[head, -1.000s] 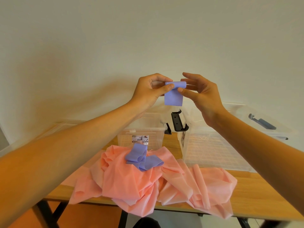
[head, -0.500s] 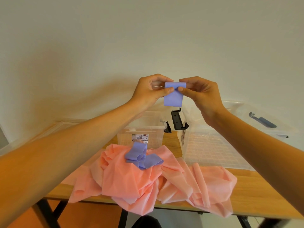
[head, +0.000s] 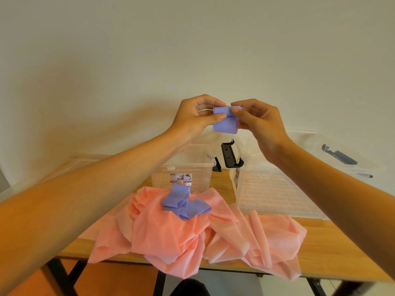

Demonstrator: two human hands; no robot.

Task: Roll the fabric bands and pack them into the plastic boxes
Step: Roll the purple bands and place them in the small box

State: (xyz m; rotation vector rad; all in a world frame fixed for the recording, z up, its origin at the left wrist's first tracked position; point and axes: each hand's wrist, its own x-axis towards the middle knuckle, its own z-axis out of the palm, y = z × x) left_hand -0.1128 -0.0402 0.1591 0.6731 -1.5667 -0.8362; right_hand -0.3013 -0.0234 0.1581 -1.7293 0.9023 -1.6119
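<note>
Fabric (head: 181, 238), peach-coloured, lies heaped at the near edge of the table (head: 333, 253), with a loose purple band (head: 181, 204) on top. Beyond stand two clear plastic boxes, the small box (head: 192, 167) to the left and the large box (head: 277, 189) to the right. Farthest out, above them, the held band (head: 225, 124) hangs in the air: its rolled top runs crosswise, left to right, with a short tail straight down. The left hand (head: 196, 118) and right hand (head: 260, 122) each pinch one end of the roll, thumbs in front and fingers curled behind, equally close. Rolling on likely means turning the roll down that tail.
</note>
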